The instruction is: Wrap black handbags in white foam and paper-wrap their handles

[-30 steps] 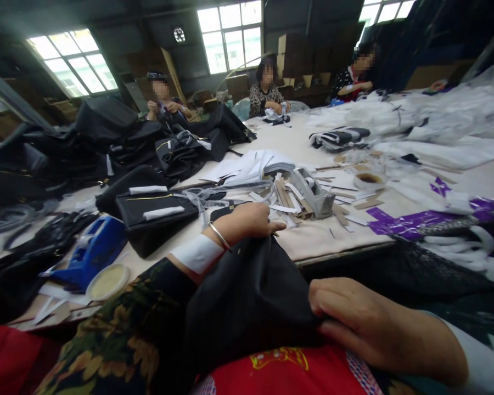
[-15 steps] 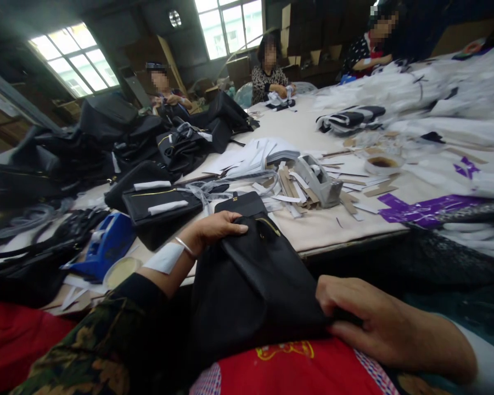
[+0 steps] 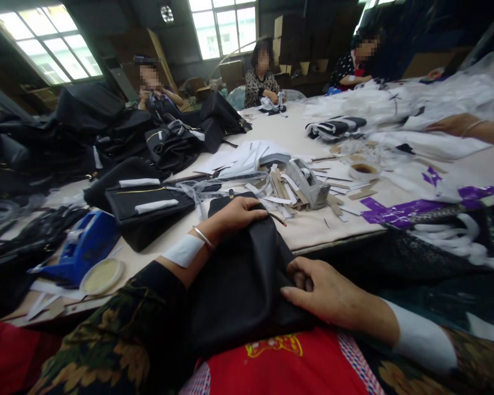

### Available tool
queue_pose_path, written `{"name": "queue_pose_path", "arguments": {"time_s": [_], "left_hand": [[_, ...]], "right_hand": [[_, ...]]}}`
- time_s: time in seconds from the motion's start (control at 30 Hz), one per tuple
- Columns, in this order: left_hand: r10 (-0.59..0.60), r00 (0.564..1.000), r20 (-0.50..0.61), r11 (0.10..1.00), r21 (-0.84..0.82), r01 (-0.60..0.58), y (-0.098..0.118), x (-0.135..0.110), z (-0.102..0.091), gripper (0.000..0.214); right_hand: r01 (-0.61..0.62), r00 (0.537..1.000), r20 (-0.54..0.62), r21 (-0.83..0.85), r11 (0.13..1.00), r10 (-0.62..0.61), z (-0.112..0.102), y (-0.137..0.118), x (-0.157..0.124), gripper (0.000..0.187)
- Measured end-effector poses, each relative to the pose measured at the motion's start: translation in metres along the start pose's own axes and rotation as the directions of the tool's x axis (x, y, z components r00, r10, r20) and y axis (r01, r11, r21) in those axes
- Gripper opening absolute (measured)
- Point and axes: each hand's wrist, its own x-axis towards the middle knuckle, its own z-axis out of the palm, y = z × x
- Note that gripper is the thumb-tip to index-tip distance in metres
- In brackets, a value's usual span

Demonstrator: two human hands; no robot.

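Note:
A black bag [image 3: 234,291] of smooth, leather-like material leans between my lap and the table edge, its front creased. My left hand [image 3: 245,214] is closed over its upper part, fingers wrapped across the top near a zipper end. At the bag's right side, my right hand [image 3: 321,288] has its fingers curled and thumb pressed in, gripping the material; the fingertips are partly hidden. Beyond my left wrist lies another black bag [image 3: 148,200] with a gold zipper and white-wrapped handles.
A blue tape dispenser [image 3: 80,249] and a tape roll [image 3: 102,276] are at left. A grey tape dispenser [image 3: 308,184] stands among card strips, with paper sheets [image 3: 247,156] behind. Black bags [image 3: 86,118] are heaped far left. Several co-workers sit across; another person's hand [image 3: 456,125] reaches in at right.
My left hand has slid right over the bag's top, covering the zipper. My right hand has moved left and up along its side. A co-worker's hand has appeared at right.

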Motion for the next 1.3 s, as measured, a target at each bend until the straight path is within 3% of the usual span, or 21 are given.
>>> {"name": "queue_pose_path", "arguments": {"time_s": [0.07, 0.17, 0.3, 0.4, 0.47, 0.6, 0.7, 0.83, 0.97, 1.07, 1.2, 1.3], "left_hand": [[0.077, 0.997, 0.016, 0.977, 0.197, -0.079, 0.007, 0.006, 0.001, 0.028], [0.176, 0.984, 0.012, 0.870, 0.467, -0.161, 0.007, 0.012, 0.001, 0.029], [0.226, 0.973, -0.047, 0.718, 0.683, -0.134, -0.010, 0.012, 0.002, 0.034], [0.188, 0.971, -0.144, 0.740, 0.671, -0.044, -0.023, 0.012, 0.004, 0.037], [0.133, 0.970, -0.202, 0.794, 0.608, 0.018, -0.027, 0.012, 0.005, 0.038], [0.103, 0.959, -0.264, 0.877, 0.480, 0.038, -0.025, 0.004, -0.006, 0.035], [0.141, 0.907, -0.397, 0.862, 0.499, 0.085, -0.023, -0.022, -0.023, 0.033], [0.063, 0.833, -0.549, 0.782, 0.546, 0.301, -0.023, -0.075, -0.036, 0.028], [-0.065, 0.830, -0.554, 0.680, 0.584, 0.443, -0.023, -0.115, -0.028, 0.032], [-0.079, 0.862, -0.501, 0.649, 0.631, 0.425, -0.022, -0.123, -0.021, 0.052], [-0.085, 0.935, -0.344, 0.729, 0.618, 0.294, -0.025, -0.114, -0.022, 0.059], [-0.103, 0.915, -0.391, 0.851, 0.442, 0.285, -0.034, -0.108, -0.030, 0.043]], "right_hand": [[-0.024, 0.999, 0.035, -0.006, 1.000, 0.024, 0.001, -0.001, 0.000, 0.025], [-0.051, 0.996, 0.071, -0.019, 0.999, 0.052, 0.000, -0.001, -0.001, 0.014], [-0.102, 0.995, 0.033, 0.148, 0.984, 0.098, 0.003, 0.007, -0.009, 0.013], [-0.099, 0.990, -0.068, 0.289, 0.952, 0.123, 0.009, 0.016, -0.017, 0.013], [-0.080, 0.983, -0.138, 0.284, 0.955, 0.123, 0.012, 0.021, -0.019, 0.014], [-0.083, 0.992, -0.065, 0.280, 0.956, 0.106, 0.010, 0.026, -0.019, 0.018], [-0.070, 0.997, 0.032, 0.292, 0.954, 0.063, 0.000, 0.027, -0.015, 0.024], [-0.008, 0.999, 0.035, 0.210, 0.978, 0.000, -0.012, 0.019, 0.001, 0.029], [-0.005, 1.000, 0.020, 0.215, 0.977, 0.000, -0.013, 0.001, 0.032, 0.042], [-0.046, 0.995, 0.103, 0.355, 0.934, 0.010, -0.006, -0.012, 0.052, 0.048], [-0.129, 0.972, 0.233, 0.594, 0.794, -0.016, -0.001, -0.016, 0.057, 0.052], [-0.155, 0.979, 0.201, 0.669, 0.727, 0.024, -0.001, -0.010, 0.049, 0.051]]}}
